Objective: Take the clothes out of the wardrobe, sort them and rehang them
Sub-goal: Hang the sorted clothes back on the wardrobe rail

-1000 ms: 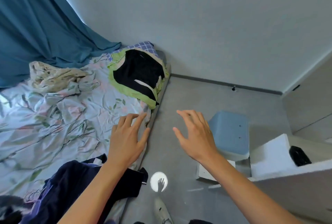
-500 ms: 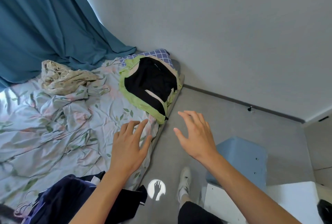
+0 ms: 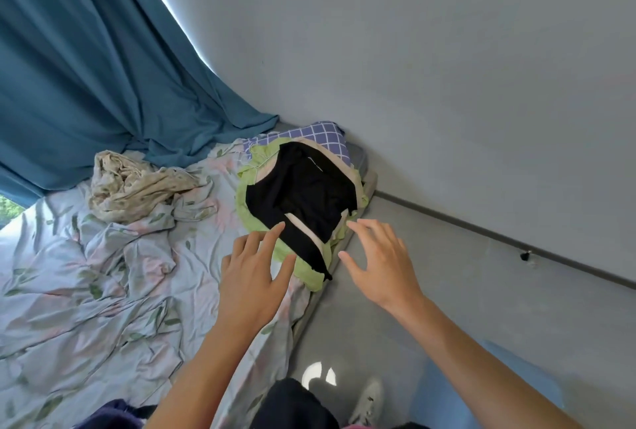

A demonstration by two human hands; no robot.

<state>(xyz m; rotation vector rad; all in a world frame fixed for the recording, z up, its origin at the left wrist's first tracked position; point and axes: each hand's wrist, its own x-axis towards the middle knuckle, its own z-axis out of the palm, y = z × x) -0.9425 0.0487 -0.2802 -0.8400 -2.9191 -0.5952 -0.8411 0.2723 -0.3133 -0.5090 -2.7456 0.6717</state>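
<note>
A stack of folded clothes lies at the far corner of the bed: a black garment (image 3: 303, 194) with a pale stripe on top, a light green one (image 3: 296, 263) beneath, a blue checked piece (image 3: 327, 134) behind. My left hand (image 3: 254, 277) hovers with fingers spread over the near left edge of the stack, fingertips reaching the black garment. My right hand (image 3: 378, 260) is spread just right of the stack, above the bed's edge. Neither hand holds anything. A dark navy garment (image 3: 113, 416) peeks in at the bottom edge.
The bed (image 3: 86, 284) has a crumpled floral sheet, with a bunched beige cloth (image 3: 137, 184) near the teal curtain (image 3: 86, 67). Grey floor (image 3: 481, 291) runs along the wall on the right. A blue stool (image 3: 444, 390) stands at the lower right, behind my right forearm.
I have stepped closer to the folded stack. Both hands have moved forward from mid-bed to its near edge, still spread and holding nothing. The white unit has left the view.
</note>
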